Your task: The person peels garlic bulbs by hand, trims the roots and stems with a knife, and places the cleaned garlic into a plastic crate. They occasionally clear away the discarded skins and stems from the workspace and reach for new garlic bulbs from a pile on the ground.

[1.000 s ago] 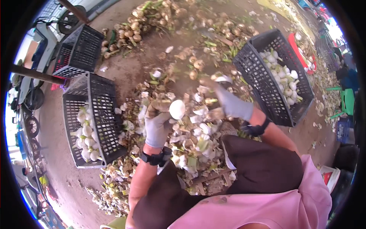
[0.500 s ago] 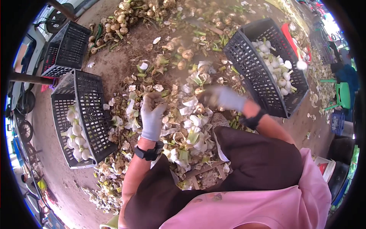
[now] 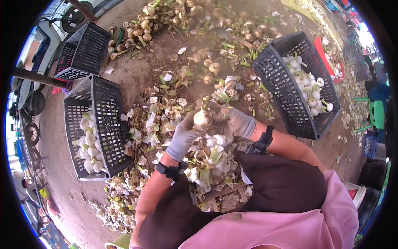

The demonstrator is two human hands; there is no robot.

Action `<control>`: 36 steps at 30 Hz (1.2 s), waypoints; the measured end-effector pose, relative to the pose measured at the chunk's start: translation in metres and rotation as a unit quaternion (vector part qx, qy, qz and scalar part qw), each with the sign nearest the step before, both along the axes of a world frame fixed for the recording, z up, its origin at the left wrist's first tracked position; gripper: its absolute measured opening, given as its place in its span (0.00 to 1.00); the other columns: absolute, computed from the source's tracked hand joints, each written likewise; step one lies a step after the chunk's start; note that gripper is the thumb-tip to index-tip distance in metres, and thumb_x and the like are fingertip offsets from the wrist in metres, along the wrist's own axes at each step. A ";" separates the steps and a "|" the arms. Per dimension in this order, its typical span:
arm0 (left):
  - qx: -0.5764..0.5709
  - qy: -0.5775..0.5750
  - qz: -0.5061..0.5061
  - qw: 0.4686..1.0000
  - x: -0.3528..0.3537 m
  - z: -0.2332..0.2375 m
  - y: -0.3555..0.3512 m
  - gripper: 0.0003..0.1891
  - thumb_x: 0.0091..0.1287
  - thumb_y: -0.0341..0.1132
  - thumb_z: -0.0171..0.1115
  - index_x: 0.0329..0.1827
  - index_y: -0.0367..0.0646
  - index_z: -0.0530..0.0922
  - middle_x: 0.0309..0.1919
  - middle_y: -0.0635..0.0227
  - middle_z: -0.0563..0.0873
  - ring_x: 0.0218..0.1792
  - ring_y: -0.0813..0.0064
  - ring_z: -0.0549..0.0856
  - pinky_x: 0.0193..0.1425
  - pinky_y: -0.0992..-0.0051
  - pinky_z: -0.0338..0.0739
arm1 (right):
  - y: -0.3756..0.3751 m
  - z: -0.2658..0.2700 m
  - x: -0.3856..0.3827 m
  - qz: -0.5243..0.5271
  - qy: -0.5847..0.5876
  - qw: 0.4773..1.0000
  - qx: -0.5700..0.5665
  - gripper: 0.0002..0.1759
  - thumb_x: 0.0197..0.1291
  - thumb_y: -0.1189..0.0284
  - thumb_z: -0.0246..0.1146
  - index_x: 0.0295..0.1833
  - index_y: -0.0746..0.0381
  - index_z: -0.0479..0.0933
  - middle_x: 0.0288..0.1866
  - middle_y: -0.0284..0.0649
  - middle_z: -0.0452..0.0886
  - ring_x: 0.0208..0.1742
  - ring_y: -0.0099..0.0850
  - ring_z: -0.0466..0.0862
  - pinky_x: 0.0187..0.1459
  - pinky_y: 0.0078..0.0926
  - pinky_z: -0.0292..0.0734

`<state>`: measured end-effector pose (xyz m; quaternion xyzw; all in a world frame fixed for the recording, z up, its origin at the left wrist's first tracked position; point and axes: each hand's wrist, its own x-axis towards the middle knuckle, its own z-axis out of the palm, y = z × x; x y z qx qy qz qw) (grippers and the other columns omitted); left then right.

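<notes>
My left hand (image 3: 183, 136), in a pale glove with dirty fingertips, is closed on an unpeeled garlic bulb (image 3: 202, 118) in front of my knees. My right hand (image 3: 237, 123), gloved the same way, is right beside it, its fingers closed on a smaller, brownish garlic bulb (image 3: 224, 113). The two hands nearly touch, and part of the right fingers is hard to make out. Beneath them lies a heap of peeled garlic skins (image 3: 211, 155). Several loose unpeeled bulbs (image 3: 214, 68) lie on the ground just beyond.
A black crate (image 3: 306, 120) with white bulbs stands at right; another black crate (image 3: 108, 124) with white bulbs stands at left. Behind the left one is a further black crate (image 3: 89, 47). A pile of unpeeled garlic (image 3: 143, 27) lies at the back. A green chair (image 3: 376, 114) is far right.
My right hand has moved left to meet my left hand, and garlic bulbs are now in them. A white bulb seen above the right crate's edge is gone from there. The view has shifted slightly.
</notes>
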<state>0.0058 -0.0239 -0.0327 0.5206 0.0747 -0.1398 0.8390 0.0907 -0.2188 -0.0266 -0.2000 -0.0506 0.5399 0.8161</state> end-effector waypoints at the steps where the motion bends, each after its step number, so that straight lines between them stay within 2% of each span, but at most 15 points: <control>1: -0.017 -0.001 0.039 0.999 -0.001 0.007 -0.002 0.42 0.57 0.29 0.77 0.73 0.33 0.62 0.58 0.64 0.80 0.58 0.70 0.81 0.61 0.71 0.78 | 0.006 -0.001 0.001 0.024 0.025 0.999 0.037 0.21 0.71 0.65 0.61 0.67 0.55 0.70 0.56 0.37 0.80 0.57 0.33 0.82 0.54 0.38 0.81; 2: -0.033 -0.002 0.078 0.996 -0.002 0.011 -0.004 0.39 0.56 0.28 0.76 0.70 0.32 0.65 0.57 0.65 0.81 0.56 0.70 0.82 0.61 0.71 0.79 | 0.007 -0.001 0.003 0.014 -0.034 0.999 -0.034 0.21 0.71 0.64 0.60 0.66 0.55 0.70 0.55 0.36 0.80 0.56 0.31 0.81 0.53 0.35 0.81; 5: 0.329 -0.076 0.135 0.932 -0.007 0.007 0.008 0.31 0.52 0.28 0.78 0.59 0.35 0.72 0.51 0.63 0.85 0.48 0.70 0.86 0.54 0.73 0.81 | 0.008 0.010 0.009 -0.018 -0.184 0.970 -0.156 0.22 0.73 0.55 0.58 0.61 0.59 0.73 0.50 0.30 0.80 0.50 0.19 0.79 0.49 0.20 0.78; 8: 0.509 -0.096 0.112 0.848 -0.008 0.041 -0.002 0.27 0.46 0.28 0.79 0.49 0.38 0.74 0.40 0.61 0.87 0.39 0.70 0.88 0.46 0.73 0.81 | 0.015 0.002 0.007 -0.025 -0.246 0.955 -0.166 0.23 0.71 0.53 0.60 0.57 0.62 0.76 0.45 0.28 0.80 0.45 0.16 0.76 0.47 0.18 0.75; 12: 0.549 -0.148 0.120 0.814 -0.007 0.053 -0.012 0.26 0.42 0.29 0.78 0.45 0.39 0.77 0.34 0.56 0.86 0.35 0.60 0.87 0.42 0.70 0.81 | 0.020 0.020 -0.006 -0.101 -0.412 0.876 -0.230 0.23 0.69 0.52 0.62 0.53 0.63 0.78 0.43 0.29 0.81 0.43 0.16 0.75 0.47 0.18 0.74; 16: 0.556 -0.148 0.134 0.807 -0.010 0.054 -0.012 0.27 0.40 0.28 0.79 0.45 0.39 0.77 0.33 0.56 0.86 0.34 0.61 0.88 0.42 0.69 0.81 | 0.026 0.002 -0.003 -0.078 -0.316 0.921 -0.216 0.21 0.67 0.56 0.65 0.51 0.64 0.80 0.43 0.32 0.82 0.41 0.17 0.77 0.44 0.21 0.75; 19: 0.497 -0.065 0.121 0.857 -0.010 0.056 -0.009 0.23 0.44 0.24 0.76 0.44 0.38 0.78 0.33 0.60 0.86 0.32 0.65 0.87 0.40 0.70 0.81 | 0.018 0.021 -0.001 -0.025 -0.264 0.937 -0.229 0.20 0.67 0.59 0.65 0.51 0.65 0.80 0.41 0.33 0.81 0.42 0.20 0.78 0.43 0.23 0.76; 22: 0.112 0.076 0.087 0.987 -0.007 0.045 0.004 0.15 0.56 0.28 0.70 0.46 0.38 0.78 0.35 0.64 0.87 0.28 0.66 0.85 0.37 0.71 0.81 | 0.007 0.017 0.008 -0.006 -0.522 0.803 -0.289 0.15 0.68 0.67 0.62 0.53 0.66 0.80 0.41 0.32 0.81 0.45 0.22 0.81 0.43 0.24 0.77; 23: -0.050 0.041 -0.007 0.998 -0.006 0.013 0.019 0.19 0.69 0.44 0.61 0.49 0.33 0.78 0.31 0.63 0.88 0.23 0.73 0.84 0.28 0.75 0.78 | 0.005 0.016 0.011 -0.036 -0.600 0.744 -0.291 0.13 0.68 0.69 0.61 0.53 0.66 0.80 0.40 0.32 0.81 0.45 0.23 0.82 0.43 0.24 0.77; 25: -0.093 0.065 0.059 0.992 -0.008 0.017 0.012 0.25 0.71 0.52 0.55 0.52 0.35 0.77 0.34 0.62 0.87 0.28 0.72 0.85 0.30 0.74 0.80 | 0.006 0.016 0.014 -0.181 -0.738 0.608 -0.228 0.12 0.69 0.74 0.59 0.54 0.65 0.80 0.40 0.32 0.81 0.44 0.25 0.83 0.43 0.24 0.78; 30: -0.151 0.095 -0.028 0.983 -0.001 0.063 0.004 0.32 0.72 0.63 0.48 0.57 0.41 0.76 0.40 0.61 0.85 0.37 0.71 0.85 0.34 0.71 0.81 | 0.020 0.005 -0.003 -0.177 -0.394 0.885 -0.175 0.11 0.66 0.78 0.61 0.52 0.67 0.79 0.35 0.33 0.80 0.36 0.26 0.81 0.39 0.23 0.76; 32: 0.181 -0.008 0.138 0.974 -0.002 0.011 -0.004 0.23 0.64 0.45 0.67 0.57 0.42 0.75 0.35 0.64 0.83 0.38 0.68 0.85 0.35 0.69 0.81 | 0.017 -0.003 -0.001 -0.115 -0.358 0.896 -0.236 0.11 0.65 0.77 0.63 0.52 0.68 0.78 0.36 0.32 0.80 0.37 0.23 0.80 0.39 0.21 0.75; 33: 0.392 -0.081 0.191 0.896 0.000 0.025 -0.005 0.21 0.59 0.38 0.69 0.55 0.42 0.75 0.35 0.63 0.83 0.37 0.67 0.85 0.35 0.69 0.80 | 0.013 -0.008 0.002 -0.091 -0.382 0.877 -0.275 0.12 0.64 0.76 0.64 0.52 0.69 0.77 0.38 0.31 0.81 0.39 0.19 0.79 0.40 0.20 0.75; 35: 0.608 -0.149 0.184 0.758 -0.001 0.045 -0.004 0.21 0.54 0.30 0.70 0.52 0.44 0.76 0.34 0.62 0.83 0.34 0.65 0.86 0.34 0.69 0.79 | 0.012 -0.006 0.004 -0.046 -0.544 0.750 -0.374 0.11 0.62 0.73 0.66 0.47 0.67 0.77 0.33 0.33 0.80 0.36 0.23 0.80 0.39 0.24 0.74; 36: 0.633 -0.147 0.137 0.748 -0.003 0.047 0.000 0.20 0.53 0.30 0.70 0.50 0.44 0.76 0.32 0.62 0.83 0.32 0.64 0.85 0.33 0.69 0.79 | 0.013 -0.004 0.001 -0.069 -0.602 0.704 -0.369 0.10 0.59 0.74 0.65 0.45 0.67 0.77 0.33 0.38 0.79 0.37 0.31 0.81 0.39 0.30 0.75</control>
